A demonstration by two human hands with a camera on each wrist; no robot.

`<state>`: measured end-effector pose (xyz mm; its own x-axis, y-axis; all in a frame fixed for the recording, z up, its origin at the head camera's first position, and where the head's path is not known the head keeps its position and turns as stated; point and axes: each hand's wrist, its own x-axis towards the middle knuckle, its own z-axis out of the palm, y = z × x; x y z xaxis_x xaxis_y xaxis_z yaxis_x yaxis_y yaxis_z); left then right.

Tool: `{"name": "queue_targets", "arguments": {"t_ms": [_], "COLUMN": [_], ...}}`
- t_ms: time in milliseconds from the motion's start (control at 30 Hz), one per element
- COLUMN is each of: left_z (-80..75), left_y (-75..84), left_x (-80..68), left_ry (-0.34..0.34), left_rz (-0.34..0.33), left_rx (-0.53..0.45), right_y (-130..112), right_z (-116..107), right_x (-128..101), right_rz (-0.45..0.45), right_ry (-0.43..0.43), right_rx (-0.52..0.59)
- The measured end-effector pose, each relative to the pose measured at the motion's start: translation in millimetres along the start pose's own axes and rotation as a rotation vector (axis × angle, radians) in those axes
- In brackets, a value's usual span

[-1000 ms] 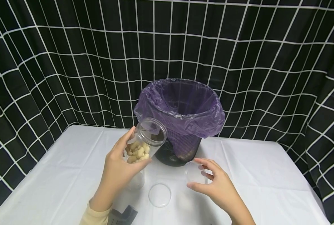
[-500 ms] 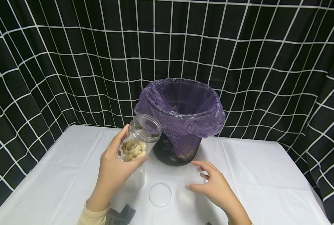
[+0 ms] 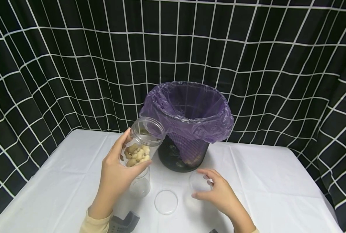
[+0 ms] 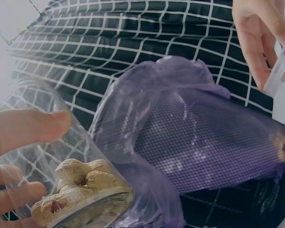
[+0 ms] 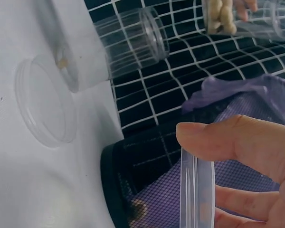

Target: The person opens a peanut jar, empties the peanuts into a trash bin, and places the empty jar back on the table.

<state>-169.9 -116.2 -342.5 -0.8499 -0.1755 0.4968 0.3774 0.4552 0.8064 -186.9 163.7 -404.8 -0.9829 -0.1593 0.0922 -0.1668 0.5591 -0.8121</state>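
My left hand grips a clear plastic jar, with peanuts in its lower part. The jar is tilted, its uncovered mouth toward the upper right, above the table. Lower right, my right hand pinches a clear jar lid between thumb and fingers; in the head view the lid is faint against the white cloth. Below the held jar, a second clear jar stands uncovered on the table, with a small tan bit at its bottom. Another clear lid lies flat between the hands.
A black mesh bin with a purple bag folded over its rim stands beyond the hands. White cloth covers the table. Black gridded curtains close off the back and sides. A grey piece shows near the left sleeve.
My left hand has moved left and slightly up with the jar of peanuts, showing more of the standing jar. The right hand has shifted slightly down and left with its lid.
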Motion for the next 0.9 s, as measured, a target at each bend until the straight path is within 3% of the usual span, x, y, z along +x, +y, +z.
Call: {"name": "queue_targets", "arguments": {"t_ms": [433, 900], "left_z": [-0.4, -1.1], "left_y": [0.9, -1.0], "left_x": [-0.2, 0.2], "left_ry": [-0.006, -0.004], "left_rz": [-0.003, 0.005], "left_rx": [-0.005, -0.020], "right_y": [17.6, 27.5], "right_z": [8.9, 18.5], "right_x": [6.0, 10.0], "right_rz": [0.007, 0.074], "right_ry": [-0.029, -0.053], "right_rx": [-0.045, -0.098]}}
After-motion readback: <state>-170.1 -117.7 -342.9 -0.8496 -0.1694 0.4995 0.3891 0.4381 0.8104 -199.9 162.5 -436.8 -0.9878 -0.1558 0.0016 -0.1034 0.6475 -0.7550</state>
